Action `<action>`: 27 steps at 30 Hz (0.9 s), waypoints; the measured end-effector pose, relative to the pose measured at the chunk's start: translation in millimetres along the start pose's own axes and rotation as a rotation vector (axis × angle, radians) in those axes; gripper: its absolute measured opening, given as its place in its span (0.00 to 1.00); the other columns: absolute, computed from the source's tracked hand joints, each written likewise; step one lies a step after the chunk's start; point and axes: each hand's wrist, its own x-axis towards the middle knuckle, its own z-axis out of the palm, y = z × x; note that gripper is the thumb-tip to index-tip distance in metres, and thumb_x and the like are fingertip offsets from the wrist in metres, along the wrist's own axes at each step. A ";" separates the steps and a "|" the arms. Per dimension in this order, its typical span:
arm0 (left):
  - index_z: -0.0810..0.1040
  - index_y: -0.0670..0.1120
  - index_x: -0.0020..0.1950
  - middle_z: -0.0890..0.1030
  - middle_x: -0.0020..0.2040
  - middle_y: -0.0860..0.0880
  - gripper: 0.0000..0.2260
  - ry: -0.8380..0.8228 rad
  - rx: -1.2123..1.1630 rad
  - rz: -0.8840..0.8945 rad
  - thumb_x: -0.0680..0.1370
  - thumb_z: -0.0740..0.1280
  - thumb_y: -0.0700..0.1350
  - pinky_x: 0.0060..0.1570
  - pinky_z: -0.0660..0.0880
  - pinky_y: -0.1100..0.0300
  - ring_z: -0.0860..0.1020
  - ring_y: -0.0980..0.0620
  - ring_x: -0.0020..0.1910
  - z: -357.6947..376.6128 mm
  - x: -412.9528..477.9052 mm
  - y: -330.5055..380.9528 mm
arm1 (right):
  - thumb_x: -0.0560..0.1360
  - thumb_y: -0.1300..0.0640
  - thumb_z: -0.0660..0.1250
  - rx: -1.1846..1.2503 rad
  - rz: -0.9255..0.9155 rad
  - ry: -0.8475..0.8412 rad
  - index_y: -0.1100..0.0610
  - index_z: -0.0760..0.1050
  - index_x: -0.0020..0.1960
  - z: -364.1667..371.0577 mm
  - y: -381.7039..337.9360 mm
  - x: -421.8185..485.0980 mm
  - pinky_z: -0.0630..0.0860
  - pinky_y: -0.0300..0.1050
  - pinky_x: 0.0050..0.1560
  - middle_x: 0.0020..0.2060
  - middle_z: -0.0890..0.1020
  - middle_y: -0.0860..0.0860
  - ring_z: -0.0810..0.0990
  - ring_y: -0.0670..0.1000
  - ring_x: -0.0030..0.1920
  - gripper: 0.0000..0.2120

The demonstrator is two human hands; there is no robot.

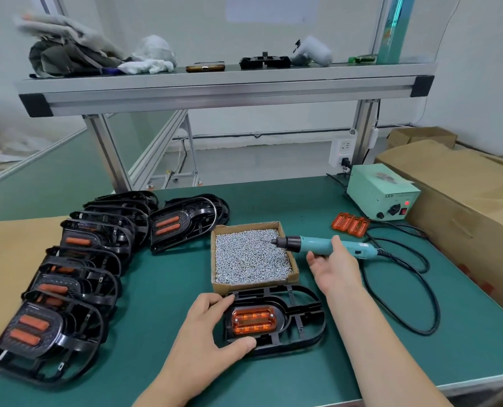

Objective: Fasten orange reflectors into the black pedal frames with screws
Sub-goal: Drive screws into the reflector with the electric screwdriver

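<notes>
Head view: a left hand [206, 333] grips the left end of a black frame [281, 314] near the worktop's [162, 289] front edge, an orange reflector [254, 320] seated in it. The right hand [332, 265], thumb over and fingers curled under, holds a screwdriver [311, 244], its bit in the screws [250, 257] of a box [223, 286] just behind the frame. Finished frames [68, 289] line the left edge.

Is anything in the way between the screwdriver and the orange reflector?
Only the near wall of the screw box lies between them. The right hand holds the screwdriver with its tip over the screws. The reflector is uncovered on top; the left hand grips only the edge of the pedal frame.
</notes>
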 end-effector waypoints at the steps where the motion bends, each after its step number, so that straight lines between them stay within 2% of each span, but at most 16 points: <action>1: 0.70 0.56 0.73 0.66 0.61 0.67 0.41 0.000 0.001 0.000 0.63 0.71 0.70 0.65 0.65 0.67 0.68 0.66 0.66 -0.2 0.0 0.1 | 0.84 0.55 0.64 0.002 0.008 -0.006 0.58 0.70 0.57 1.2 1.4 0.9 0.77 0.47 0.39 0.48 0.78 0.56 0.80 0.54 0.44 0.06; 10: 0.71 0.56 0.73 0.66 0.61 0.67 0.40 -0.007 0.004 0.005 0.63 0.71 0.69 0.64 0.64 0.70 0.68 0.66 0.66 -0.3 0.8 0.2 | 0.84 0.55 0.63 -0.002 0.035 -0.039 0.58 0.70 0.52 6.0 2.2 8.2 0.78 0.47 0.39 0.49 0.78 0.58 0.80 0.56 0.46 0.06; 14: 0.71 0.56 0.73 0.66 0.60 0.67 0.40 -0.003 0.002 0.010 0.63 0.71 0.69 0.63 0.64 0.70 0.68 0.65 0.66 -0.4 0.8 0.2 | 0.84 0.55 0.64 0.039 0.067 -0.078 0.59 0.70 0.60 7.8 2.6 8.0 0.78 0.45 0.38 0.51 0.79 0.58 0.80 0.56 0.46 0.10; 19: 0.71 0.56 0.73 0.67 0.60 0.67 0.40 -0.004 0.006 0.012 0.64 0.71 0.69 0.64 0.65 0.70 0.68 0.66 0.66 0.1 0.4 -0.6 | 0.84 0.55 0.64 -0.020 0.033 -0.059 0.58 0.71 0.57 8.4 3.0 11.6 0.78 0.45 0.39 0.49 0.79 0.57 0.80 0.55 0.46 0.07; 22: 0.71 0.56 0.73 0.67 0.61 0.66 0.40 -0.004 0.005 0.014 0.64 0.71 0.69 0.64 0.65 0.68 0.68 0.65 0.66 -0.3 0.8 -0.7 | 0.84 0.54 0.64 -0.007 0.039 -0.061 0.59 0.70 0.60 9.6 2.7 14.2 0.78 0.46 0.40 0.49 0.79 0.57 0.80 0.55 0.46 0.10; 27: 0.71 0.57 0.73 0.67 0.61 0.66 0.39 -0.004 0.011 0.019 0.64 0.71 0.69 0.61 0.64 0.72 0.68 0.66 0.66 -0.2 0.7 -1.0 | 0.83 0.54 0.64 0.003 0.090 -0.095 0.58 0.71 0.53 7.6 6.4 15.0 0.78 0.46 0.39 0.49 0.80 0.58 0.81 0.55 0.46 0.07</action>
